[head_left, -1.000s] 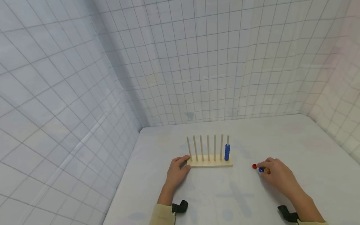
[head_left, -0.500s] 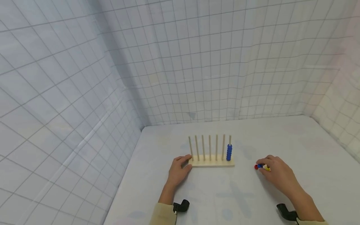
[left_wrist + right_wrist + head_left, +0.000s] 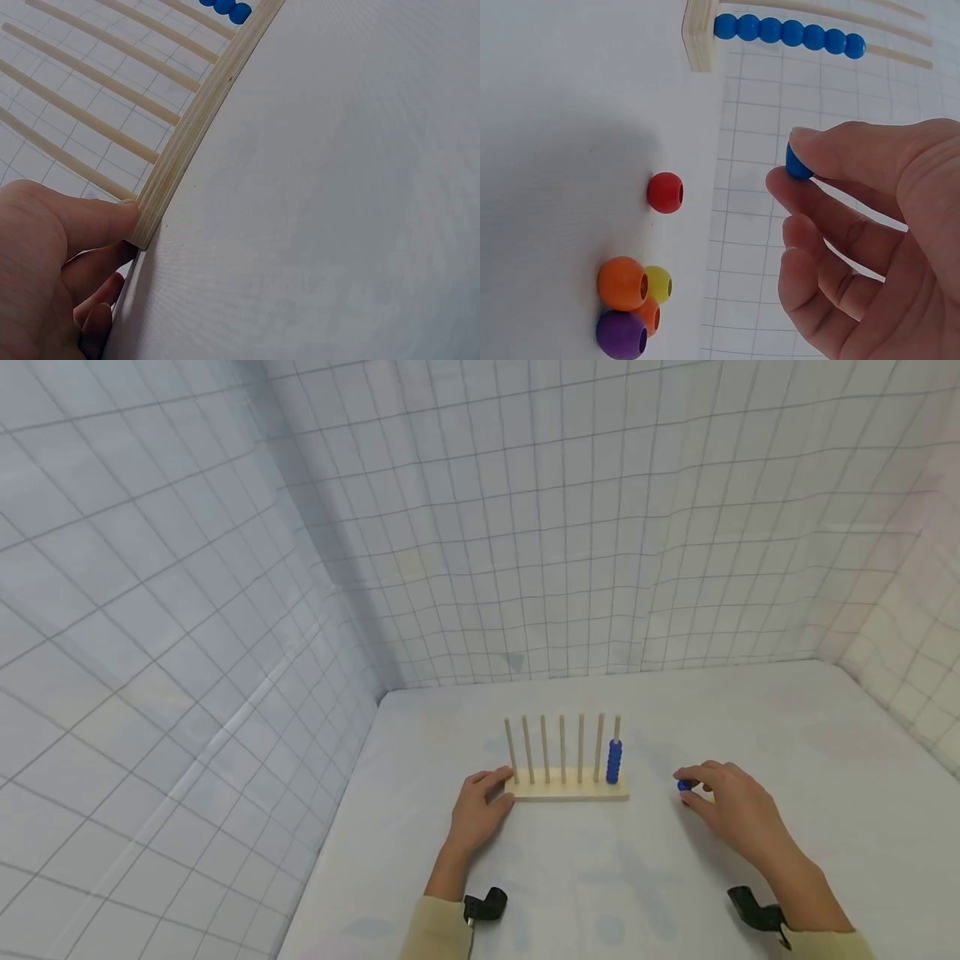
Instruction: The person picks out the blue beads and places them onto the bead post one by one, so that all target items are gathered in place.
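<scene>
My left hand (image 3: pixel 477 810) grips the left end of a wooden peg rack (image 3: pixel 566 788), thumb on the near side of its base in the left wrist view. Several upright pegs stand along the rack, and blue beads (image 3: pixel 614 762) are stacked on the rightmost one. To the right of the rack, my right hand (image 3: pixel 738 806) pinches a single blue bead (image 3: pixel 798 163) between thumb and index finger, raised off the table. In the right wrist view a red bead (image 3: pixel 665 193) lies on the table below that hand.
Beyond the red bead sit an orange bead (image 3: pixel 622 283), a yellow bead (image 3: pixel 658 284), a purple bead (image 3: pixel 622 335) and another orange one, bunched together. The white table (image 3: pixel 585 877) is bordered by grid-patterned cloth walls (image 3: pixel 525 527) at the back and both sides.
The right hand has pinched the blue bead from beside the red one and lifted it slightly. The left hand keeps its hold on the rack's end.
</scene>
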A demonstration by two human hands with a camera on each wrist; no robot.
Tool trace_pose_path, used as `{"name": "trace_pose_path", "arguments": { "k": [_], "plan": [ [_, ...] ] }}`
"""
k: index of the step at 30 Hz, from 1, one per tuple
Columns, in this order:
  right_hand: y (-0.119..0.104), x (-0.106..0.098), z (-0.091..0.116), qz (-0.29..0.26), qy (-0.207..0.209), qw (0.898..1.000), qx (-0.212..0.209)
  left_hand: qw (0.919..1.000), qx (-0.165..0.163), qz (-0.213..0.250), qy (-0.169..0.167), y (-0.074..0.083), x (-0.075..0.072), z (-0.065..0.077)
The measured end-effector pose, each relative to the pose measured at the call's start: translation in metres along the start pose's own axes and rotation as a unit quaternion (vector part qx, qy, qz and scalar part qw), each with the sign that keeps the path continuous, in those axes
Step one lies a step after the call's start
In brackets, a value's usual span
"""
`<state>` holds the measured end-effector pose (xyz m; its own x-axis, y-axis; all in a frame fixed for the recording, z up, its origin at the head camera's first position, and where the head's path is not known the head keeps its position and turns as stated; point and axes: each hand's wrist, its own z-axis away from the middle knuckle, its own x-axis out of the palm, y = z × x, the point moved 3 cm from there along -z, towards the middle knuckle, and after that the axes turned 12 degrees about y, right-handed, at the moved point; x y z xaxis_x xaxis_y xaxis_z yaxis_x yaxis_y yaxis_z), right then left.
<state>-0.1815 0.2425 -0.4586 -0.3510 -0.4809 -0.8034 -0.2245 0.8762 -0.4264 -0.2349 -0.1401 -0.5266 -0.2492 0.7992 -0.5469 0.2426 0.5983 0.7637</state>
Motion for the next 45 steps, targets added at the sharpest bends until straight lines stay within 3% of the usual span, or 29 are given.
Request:
{"name": "trace_pose_path", "arguments": {
  "k": [27,35,45],
  "plan": [
    [-0.026,-0.011,-0.02,-0.04,0.067,0.997,-0.001,0.9999,-0.011,-0.005,-0.006,0.002,0.0,-0.003],
    [-0.035,-0.012,-0.027,-0.053,0.105,0.993,-0.025,0.9999,-0.008,-0.004,-0.006,0.0,0.001,-0.002],
    [-0.045,-0.014,-0.038,-0.076,0.119,0.989,-0.04,1.0,-0.005,-0.006,-0.003,-0.001,0.001,-0.002]
  ]
}}
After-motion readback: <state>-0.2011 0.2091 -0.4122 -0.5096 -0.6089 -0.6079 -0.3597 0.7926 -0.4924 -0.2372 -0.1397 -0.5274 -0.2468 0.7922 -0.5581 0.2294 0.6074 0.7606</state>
